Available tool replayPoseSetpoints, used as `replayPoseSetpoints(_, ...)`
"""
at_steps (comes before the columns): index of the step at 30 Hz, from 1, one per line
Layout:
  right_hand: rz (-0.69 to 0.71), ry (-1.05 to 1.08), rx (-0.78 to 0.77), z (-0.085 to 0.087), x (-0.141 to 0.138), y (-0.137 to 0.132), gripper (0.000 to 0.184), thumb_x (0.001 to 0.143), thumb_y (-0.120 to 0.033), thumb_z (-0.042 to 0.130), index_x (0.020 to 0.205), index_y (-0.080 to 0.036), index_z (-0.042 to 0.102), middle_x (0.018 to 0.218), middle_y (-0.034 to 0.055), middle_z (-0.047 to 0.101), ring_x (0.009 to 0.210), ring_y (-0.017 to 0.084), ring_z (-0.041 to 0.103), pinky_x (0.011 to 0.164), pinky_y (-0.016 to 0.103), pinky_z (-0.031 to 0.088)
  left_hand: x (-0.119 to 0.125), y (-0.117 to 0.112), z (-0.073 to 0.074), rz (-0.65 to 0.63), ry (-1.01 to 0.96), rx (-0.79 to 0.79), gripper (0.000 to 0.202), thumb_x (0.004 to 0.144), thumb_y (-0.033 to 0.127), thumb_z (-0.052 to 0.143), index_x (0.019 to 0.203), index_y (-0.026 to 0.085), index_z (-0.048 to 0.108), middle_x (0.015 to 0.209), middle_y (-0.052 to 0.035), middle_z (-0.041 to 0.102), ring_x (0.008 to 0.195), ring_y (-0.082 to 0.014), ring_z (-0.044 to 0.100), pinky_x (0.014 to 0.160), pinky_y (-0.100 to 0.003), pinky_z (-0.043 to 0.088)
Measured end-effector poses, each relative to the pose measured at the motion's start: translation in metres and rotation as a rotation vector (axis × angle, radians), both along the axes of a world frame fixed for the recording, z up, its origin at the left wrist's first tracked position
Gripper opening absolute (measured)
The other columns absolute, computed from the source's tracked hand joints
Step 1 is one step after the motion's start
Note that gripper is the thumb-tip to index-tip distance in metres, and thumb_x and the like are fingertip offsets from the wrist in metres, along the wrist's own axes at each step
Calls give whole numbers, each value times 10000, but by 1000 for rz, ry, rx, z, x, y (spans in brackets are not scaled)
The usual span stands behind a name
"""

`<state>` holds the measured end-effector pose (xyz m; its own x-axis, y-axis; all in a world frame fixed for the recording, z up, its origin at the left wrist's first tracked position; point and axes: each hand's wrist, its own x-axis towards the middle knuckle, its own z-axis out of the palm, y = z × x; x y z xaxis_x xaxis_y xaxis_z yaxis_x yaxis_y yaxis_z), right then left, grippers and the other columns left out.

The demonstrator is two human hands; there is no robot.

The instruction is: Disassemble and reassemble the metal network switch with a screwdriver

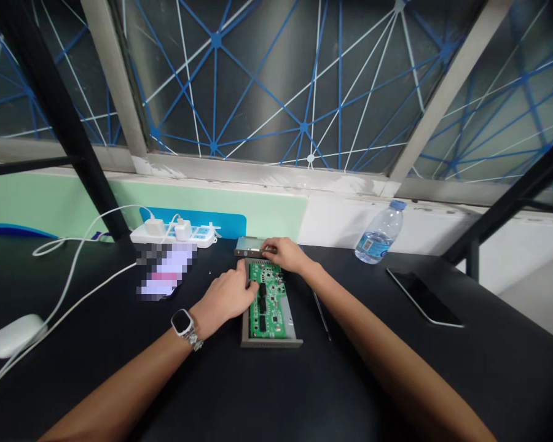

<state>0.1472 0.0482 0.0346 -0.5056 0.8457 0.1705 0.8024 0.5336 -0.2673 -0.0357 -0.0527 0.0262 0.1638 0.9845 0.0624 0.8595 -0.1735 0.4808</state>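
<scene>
A shallow metal case (246, 331) lies lengthwise before me on the black desk, with a green circuit board (274, 307) inside it. My left hand (225, 291) grips the case's left wall, thumb over the board side and index finger stretched along the wall toward the far end. Beyond that end lies a flat metal cover (246, 244). The fingers of my right hand (286, 253) are closed on the cover's near right edge; their tips are partly hidden. A thin screwdriver-like rod (322, 316) rests right of the case, partly under my right forearm.
A phone (170, 270) with a lit screen lies at left near a white power strip (175, 234). White cables and a charger block (18, 336) run along the left. On the right are a water bottle (380, 233) and a dark tablet-like device (424, 298). Windows rise behind the desk.
</scene>
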Motion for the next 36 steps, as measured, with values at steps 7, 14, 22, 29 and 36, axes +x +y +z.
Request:
replayPoseSetpoints(7,-324,-51,-142,27,40,-7,385,857,-379,621,1136,-112,628,1105,203,667,912,258,665,759,351,484,0,-1,-8,6,-53,61,483,813,400,488,1185,99,559,791,-217,689,766,-428,682,737,-539,465)
replayPoseSetpoints(14,-586,-240,-718,26,59,-13,376,828,-446,648,699,-93,669,513,126,645,416,215,625,414,316,497,2,-3,4,10,138,171,511,874,434,457,1238,86,546,733,-176,666,715,-391,675,682,-483,481)
replayPoseSetpoints(22,-555,-116,-874,23,52,-11,386,926,-381,531,769,-47,643,498,121,643,378,173,618,384,250,510,34,27,9,-269,205,461,303,946,285,412,1121,149,620,1086,-138,626,1059,-295,584,929,-444,461)
replayPoseSetpoints(29,-444,160,-713,45,44,-20,459,985,-488,312,858,-114,546,483,93,614,434,215,663,415,289,559,41,44,-14,-279,60,355,306,930,173,398,1081,166,664,1050,-106,679,1045,-266,627,929,-396,488)
replayPoseSetpoints(36,-165,729,-269,63,15,-41,191,969,-410,383,971,-246,283,547,-35,605,391,210,644,314,274,502,28,35,-15,-218,-192,288,321,910,163,439,1112,226,681,1112,-55,717,1041,-239,666,903,-340,508)
